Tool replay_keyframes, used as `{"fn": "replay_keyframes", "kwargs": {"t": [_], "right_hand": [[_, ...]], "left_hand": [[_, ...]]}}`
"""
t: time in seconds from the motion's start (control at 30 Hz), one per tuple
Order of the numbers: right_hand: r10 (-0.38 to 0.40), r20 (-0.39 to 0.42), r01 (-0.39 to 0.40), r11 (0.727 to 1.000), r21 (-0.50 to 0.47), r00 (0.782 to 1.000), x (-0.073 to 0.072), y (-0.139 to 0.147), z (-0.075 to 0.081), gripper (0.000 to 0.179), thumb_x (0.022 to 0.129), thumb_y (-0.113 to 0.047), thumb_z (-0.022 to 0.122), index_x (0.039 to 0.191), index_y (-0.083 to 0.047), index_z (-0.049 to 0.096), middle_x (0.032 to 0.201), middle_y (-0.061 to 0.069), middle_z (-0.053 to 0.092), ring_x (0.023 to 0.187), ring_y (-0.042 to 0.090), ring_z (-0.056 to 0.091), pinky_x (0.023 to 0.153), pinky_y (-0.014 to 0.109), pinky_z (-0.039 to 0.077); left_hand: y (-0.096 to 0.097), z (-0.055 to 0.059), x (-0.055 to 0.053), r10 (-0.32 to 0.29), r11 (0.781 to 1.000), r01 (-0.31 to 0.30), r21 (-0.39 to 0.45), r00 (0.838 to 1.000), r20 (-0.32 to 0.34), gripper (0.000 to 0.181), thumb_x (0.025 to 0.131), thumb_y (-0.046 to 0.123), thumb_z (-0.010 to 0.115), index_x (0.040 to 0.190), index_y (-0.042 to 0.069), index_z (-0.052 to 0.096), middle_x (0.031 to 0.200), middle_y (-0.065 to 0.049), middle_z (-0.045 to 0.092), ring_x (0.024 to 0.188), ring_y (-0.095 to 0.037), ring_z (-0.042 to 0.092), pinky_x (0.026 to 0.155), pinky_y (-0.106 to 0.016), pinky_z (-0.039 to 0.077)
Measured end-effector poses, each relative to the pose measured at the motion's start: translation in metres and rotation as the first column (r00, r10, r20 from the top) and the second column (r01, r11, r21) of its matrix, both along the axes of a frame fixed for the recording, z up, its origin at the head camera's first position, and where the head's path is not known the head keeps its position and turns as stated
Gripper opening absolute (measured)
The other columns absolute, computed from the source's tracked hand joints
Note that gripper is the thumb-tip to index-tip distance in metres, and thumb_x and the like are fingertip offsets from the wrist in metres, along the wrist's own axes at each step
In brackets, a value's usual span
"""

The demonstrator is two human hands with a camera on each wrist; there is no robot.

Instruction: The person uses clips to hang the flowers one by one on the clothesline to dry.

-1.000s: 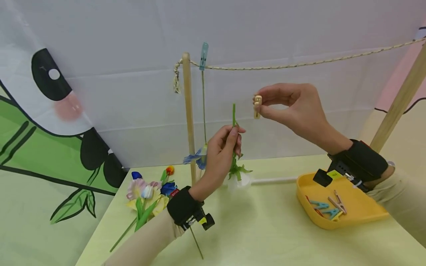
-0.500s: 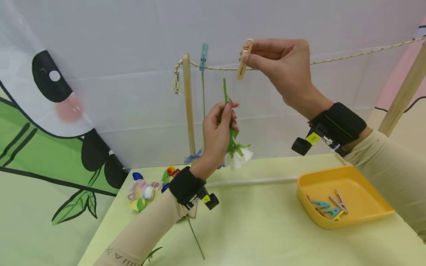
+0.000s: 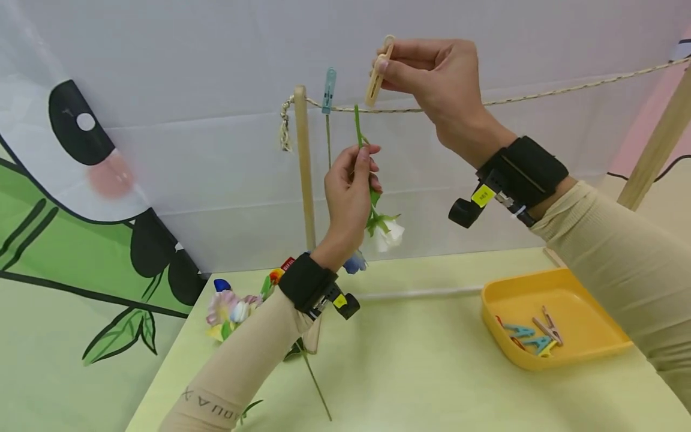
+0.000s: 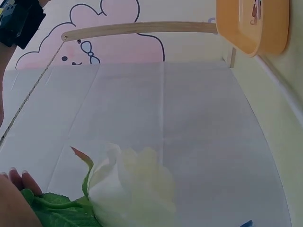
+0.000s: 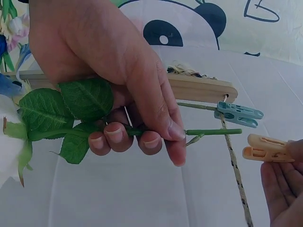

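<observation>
Head down, a white artificial rose (image 3: 388, 233) hangs from my left hand (image 3: 348, 192), whose thumb and fingers pinch its green stem (image 5: 213, 132). The stem's cut end reaches the rope (image 3: 540, 98) and crosses it in the right wrist view; whether they touch I cannot tell. My right hand (image 3: 448, 78) pinches a pale orange clothespin (image 3: 376, 78) just above the rope, right of the stem end. Its tips look closed and apart from the stem. Close by, a blue clothespin (image 3: 329, 90) clips another stem to the rope, its blue flower (image 3: 354, 262) partly hidden behind my left arm.
Wooden posts (image 3: 303, 168) carry the rope at both ends. A yellow tray (image 3: 588, 312) with several clothespins stands at the right of the table. More artificial flowers (image 3: 224, 306) lie at the left, partly under my left forearm. A white bar runs along the table's back.
Both hands have risen and shifted left. The rose stem has come up to the rope, and the pale orange clothespin has gone from below the rope to above it, now tilted.
</observation>
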State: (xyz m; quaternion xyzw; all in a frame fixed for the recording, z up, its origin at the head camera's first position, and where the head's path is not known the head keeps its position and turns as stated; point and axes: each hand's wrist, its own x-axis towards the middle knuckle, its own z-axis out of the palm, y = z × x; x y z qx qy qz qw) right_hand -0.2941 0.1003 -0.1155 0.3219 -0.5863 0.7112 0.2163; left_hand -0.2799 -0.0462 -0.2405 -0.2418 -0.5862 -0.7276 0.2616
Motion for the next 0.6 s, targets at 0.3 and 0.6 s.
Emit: {"fn": "replay_keyframes", "kwargs": {"t": [0.3,0.6], "right_hand": [[0.013,-0.011,-0.012,0.999,0.049,1.0,-0.007,-0.01,-0.003,0.02,0.089,0.004,0.076,0.108,0.01,0.075,0.097,0.012,0.077,0.089,0.021,0.075,0.089,0.033,0.059],[-0.033,-0.003,0.033,0.988,0.149,0.999,-0.007,-0.018,-0.005,0.019,0.091,0.0,0.076,0.109,0.007,0.076,0.099,0.012,0.077,0.089,0.02,0.075,0.088,0.032,0.059]], "left_hand": [[-0.003,-0.001,-0.007,0.037,0.999,-0.037,-0.026,0.999,0.014,0.027,0.109,0.018,0.052,0.117,-0.002,0.069,0.086,-0.012,0.056,0.062,-0.017,0.053,0.06,-0.023,0.053],[-0.002,0.001,-0.006,0.038,0.999,-0.037,-0.024,0.999,0.017,0.028,0.109,0.018,0.051,0.117,-0.002,0.068,0.084,-0.007,0.056,0.062,-0.015,0.053,0.059,-0.022,0.052]]}}
